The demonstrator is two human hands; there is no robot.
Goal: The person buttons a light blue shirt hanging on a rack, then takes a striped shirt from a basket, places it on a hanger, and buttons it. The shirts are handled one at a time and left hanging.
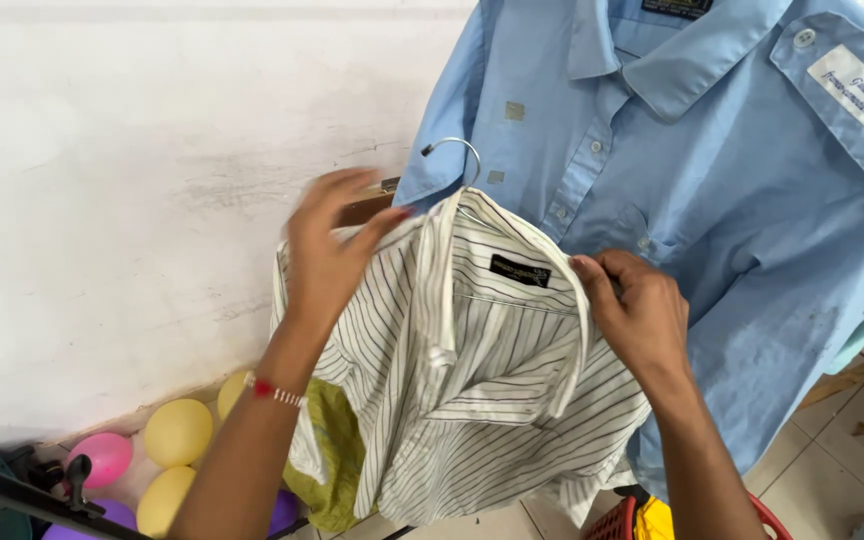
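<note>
- The pale blue shirt (752, 250) hangs behind everything, filling the upper right. The work goes on right against its front, so a tug could catch its placket and drag it askew.
- The white wall (102, 200) stands close behind on the left; a swinging hanger could knock against it.
- The striped shirt (462, 380) sits on a hanger in mid-air between the two hands, its collar open and its front hanging loose. It looks only half settled — the left shoulder is bunched, so it may slide off that side if released.
- The left hand (327, 250) is curled over the shirt's left shoulder, fingers gripping cloth over what seems to be the hanger's wooden end. It is blurred, so how firm the hold is I cannot tell.
- The right hand (642, 315) pinches the collar edge on the other side, fingers narrow on the fabric. An uneven pull between the hands could tip the hanger.
- The balloons (177, 430) — yellow, pink and purple — lie low by the wall, with a green cloth (337, 450) beside them; a dropped shirt would land among these.
- The metal hook (457, 155) pokes up free, hooked on nothing visible — only the hands carry the weight.
</note>
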